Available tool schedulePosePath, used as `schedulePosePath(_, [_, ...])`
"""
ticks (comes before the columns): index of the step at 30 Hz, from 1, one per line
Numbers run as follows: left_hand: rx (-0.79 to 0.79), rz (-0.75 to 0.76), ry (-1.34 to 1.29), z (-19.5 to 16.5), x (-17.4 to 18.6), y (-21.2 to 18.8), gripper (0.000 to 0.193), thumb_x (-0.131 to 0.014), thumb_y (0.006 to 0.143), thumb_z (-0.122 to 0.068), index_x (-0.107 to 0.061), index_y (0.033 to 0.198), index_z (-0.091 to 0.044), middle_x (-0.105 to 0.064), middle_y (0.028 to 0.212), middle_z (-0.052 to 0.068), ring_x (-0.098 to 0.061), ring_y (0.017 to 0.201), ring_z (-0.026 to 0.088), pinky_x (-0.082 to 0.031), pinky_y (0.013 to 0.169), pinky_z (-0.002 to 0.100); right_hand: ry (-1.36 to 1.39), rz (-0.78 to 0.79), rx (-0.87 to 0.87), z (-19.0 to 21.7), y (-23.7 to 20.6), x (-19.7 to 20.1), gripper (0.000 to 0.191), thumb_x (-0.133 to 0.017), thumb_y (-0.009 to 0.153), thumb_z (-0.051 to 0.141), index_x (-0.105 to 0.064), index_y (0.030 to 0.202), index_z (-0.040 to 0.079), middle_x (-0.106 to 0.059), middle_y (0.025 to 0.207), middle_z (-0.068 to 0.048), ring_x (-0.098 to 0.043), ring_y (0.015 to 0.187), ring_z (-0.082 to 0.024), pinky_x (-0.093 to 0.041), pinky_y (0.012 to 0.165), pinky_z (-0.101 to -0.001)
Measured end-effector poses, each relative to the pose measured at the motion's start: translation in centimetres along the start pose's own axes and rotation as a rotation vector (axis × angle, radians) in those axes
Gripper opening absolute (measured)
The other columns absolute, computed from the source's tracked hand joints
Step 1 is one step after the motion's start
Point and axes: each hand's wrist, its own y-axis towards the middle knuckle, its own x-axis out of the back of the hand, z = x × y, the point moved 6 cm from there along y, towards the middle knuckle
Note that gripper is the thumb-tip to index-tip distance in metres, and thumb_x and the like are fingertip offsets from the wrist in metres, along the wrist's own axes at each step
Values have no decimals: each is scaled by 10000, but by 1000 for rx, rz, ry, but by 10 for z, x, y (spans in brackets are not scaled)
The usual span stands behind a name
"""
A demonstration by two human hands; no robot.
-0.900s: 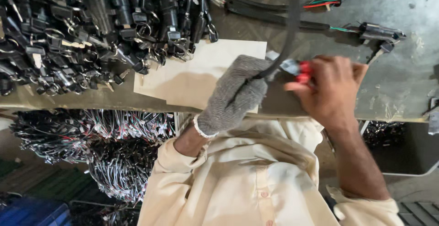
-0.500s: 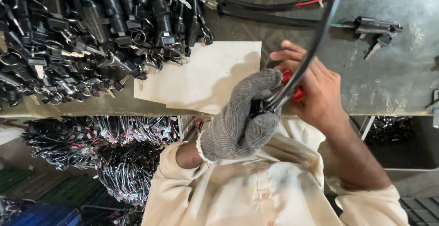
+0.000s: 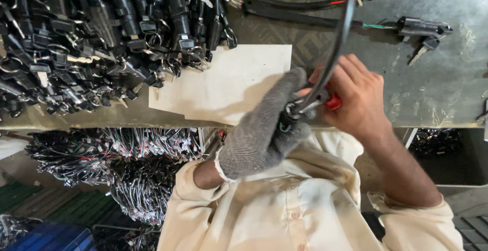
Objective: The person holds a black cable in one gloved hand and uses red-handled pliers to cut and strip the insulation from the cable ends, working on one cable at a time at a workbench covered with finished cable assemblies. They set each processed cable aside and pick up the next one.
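My gloved left hand (image 3: 264,134) gripped a black cable (image 3: 338,42) at its metal end; my bare right hand (image 3: 356,98) pinched a red piece (image 3: 333,101) just beside those fingers; white paper (image 3: 229,81) lay beyond them.

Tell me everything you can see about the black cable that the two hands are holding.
The black cable is thin, smooth and looks rubber-sheathed. It curves down from the top edge of the picture, over the grey bench, to a metal end piece at the hands. The left hand, in a grey knitted glove, grips that end; the bare right hand touches it too, holding something red. The cable is slightly blurred.
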Motion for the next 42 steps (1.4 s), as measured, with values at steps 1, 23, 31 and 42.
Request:
schedulePosePath(1, [-7,-18,27,0,0,1,549,-703,1043,-114,-428,1507,-15,-623,1250,165,-643,1030,352,-538,879,408,-11,10,-7,3,0,1,379,-884,766,213,-632,1013,75,-641,1001,-69,-635,897,-299,-492,690,-406])
schedulePosePath(23, [-65,43,504,-4,-19,10,705,-671,950,11,-355,1581,20,-604,1380,234,-628,1015,369,-511,832,482,-64,2,-251,21,-15,5,383,-797,679,115,-584,991,51,-615,866,-87,-632,802,-315,-470,630,-439])
schedulePosePath(31, [58,68,187,-13,-5,23,614,-675,1072,-154,-359,1588,-44,-638,1299,132,-668,1034,294,-561,896,398,-16,-34,-222,16,-15,-4,312,-834,706,142,-610,909,62,-623,839,-93,-636,791,-312,-477,632,-440])
schedulePosePath(42, [117,191,-197,-3,6,13,527,-561,1105,-280,-408,1537,-19,-711,1159,88,-660,826,151,-559,724,303,29,158,-82,-7,-2,-18,365,-787,520,157,-532,754,41,-567,778,-106,-604,778,-325,-468,647,-434])
